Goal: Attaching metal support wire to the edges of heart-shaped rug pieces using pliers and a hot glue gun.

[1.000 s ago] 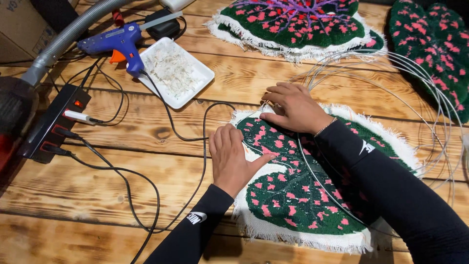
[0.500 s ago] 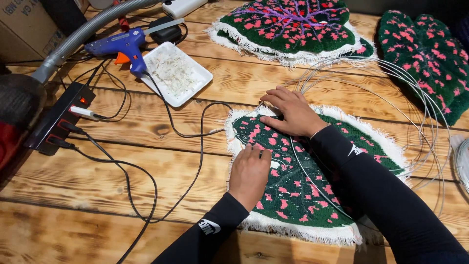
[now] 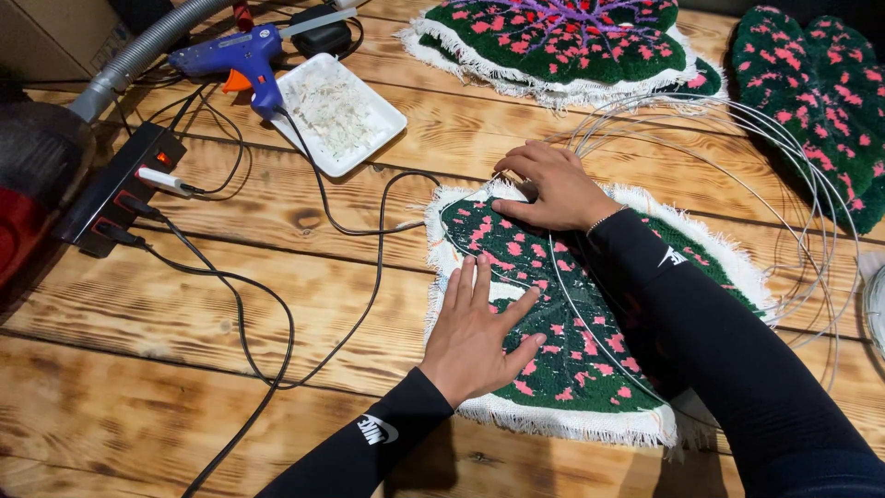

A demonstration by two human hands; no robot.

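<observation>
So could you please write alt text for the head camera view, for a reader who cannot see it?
Two hands press flat on a green tufted rug piece with pink spots, left hand at its near edge, right hand at the top over a thin wire. On the wooden table lie a blue glue gun, a white tray and a power strip.

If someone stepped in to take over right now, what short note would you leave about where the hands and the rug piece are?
Left hand: flat, fingers spread, pressing the left edge of the green and pink tufted piece.
Right hand: pressing the piece's top end, where a thin wire runs down across it.
Piece lies face up on the wooden table, white fringe all round.
Glue gun rests by the white tray, untouched.
Wire coil lies at the right.
Whether the wire is fixed yet cannot be told.
</observation>
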